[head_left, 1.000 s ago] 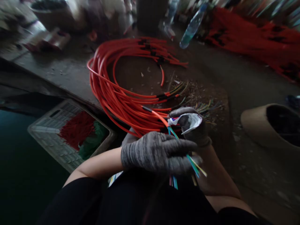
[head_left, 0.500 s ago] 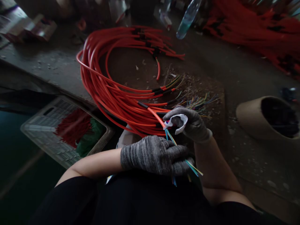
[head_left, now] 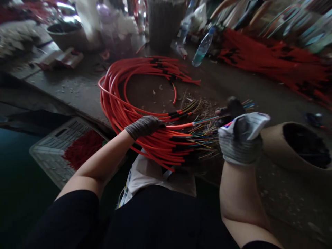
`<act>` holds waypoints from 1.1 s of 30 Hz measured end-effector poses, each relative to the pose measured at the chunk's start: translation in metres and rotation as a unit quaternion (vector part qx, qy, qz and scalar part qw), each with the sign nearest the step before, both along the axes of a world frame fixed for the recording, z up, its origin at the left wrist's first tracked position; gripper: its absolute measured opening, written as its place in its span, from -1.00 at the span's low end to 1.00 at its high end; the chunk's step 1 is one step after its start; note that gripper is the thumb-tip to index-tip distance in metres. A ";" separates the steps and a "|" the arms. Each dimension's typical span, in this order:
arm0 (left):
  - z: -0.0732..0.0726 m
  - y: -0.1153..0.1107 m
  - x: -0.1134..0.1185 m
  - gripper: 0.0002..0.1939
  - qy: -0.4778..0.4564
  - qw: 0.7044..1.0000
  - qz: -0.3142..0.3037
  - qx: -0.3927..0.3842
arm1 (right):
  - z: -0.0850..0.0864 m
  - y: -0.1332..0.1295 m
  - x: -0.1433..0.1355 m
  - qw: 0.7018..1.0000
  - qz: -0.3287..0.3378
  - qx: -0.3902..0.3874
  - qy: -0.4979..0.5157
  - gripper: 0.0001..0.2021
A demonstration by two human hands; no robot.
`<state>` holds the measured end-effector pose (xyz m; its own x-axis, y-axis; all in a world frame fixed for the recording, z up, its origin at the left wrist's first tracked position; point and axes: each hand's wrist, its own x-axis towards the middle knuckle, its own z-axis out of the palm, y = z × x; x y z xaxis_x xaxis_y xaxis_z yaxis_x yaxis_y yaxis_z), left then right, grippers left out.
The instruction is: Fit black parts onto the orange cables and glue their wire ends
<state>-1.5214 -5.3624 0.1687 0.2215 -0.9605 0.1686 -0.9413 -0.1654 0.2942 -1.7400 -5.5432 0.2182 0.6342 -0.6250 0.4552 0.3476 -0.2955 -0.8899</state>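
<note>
A coil of orange cables (head_left: 114,86) with black bands lies on the worktable. My left hand (head_left: 146,127), in a grey knit glove, is closed around one orange cable (head_left: 180,127) at the near side of the coil. From that cable's cut end run thin coloured wires (head_left: 204,120), mostly blue and pale. My right hand (head_left: 238,135), gloved and somewhat blurred, pinches these wires, and their tips stick out beyond its fingers. A crumpled white cloth or paper (head_left: 255,122) is also at the right hand. Bare wire ends (head_left: 204,140) of neighbouring cables fan out below.
At the right stands a tan cylindrical container (head_left: 272,138). A plastic bottle (head_left: 202,48) and a red cable pile (head_left: 272,62) are farther back. Lower left is a white plastic crate (head_left: 49,152) with red pieces. Scraps litter the tabletop (head_left: 85,100).
My left hand has moved up and left from the loose wires onto the orange cable. My right hand has gone right and now grips the wires, which are stretched between the hands.
</note>
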 end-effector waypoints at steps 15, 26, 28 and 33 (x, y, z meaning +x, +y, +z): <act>0.001 -0.102 -0.061 -0.61 0.043 0.991 0.082 0.102 | -0.026 -0.036 -0.021 0.932 -0.044 0.323 -0.158 -0.67; 0.019 -0.093 -0.066 -0.61 0.035 0.997 -0.017 -0.064 | -0.029 -0.039 0.036 0.920 0.078 0.385 -0.004 -0.69; 0.019 -0.090 -0.080 -0.63 0.144 0.965 -0.042 -0.213 | -0.012 -0.032 0.023 0.951 0.067 0.301 -0.028 -0.64; 0.025 -0.092 -0.101 -0.77 0.403 0.843 -0.099 -0.342 | 0.018 -0.003 -0.002 0.989 -0.047 0.129 -0.060 -0.57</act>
<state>-1.6228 -5.4548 0.1938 0.3757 -0.7314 0.5692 -0.3782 0.4397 0.8146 -1.7423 -5.5465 0.2361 0.5191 -0.7835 0.3415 0.4366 -0.1004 -0.8940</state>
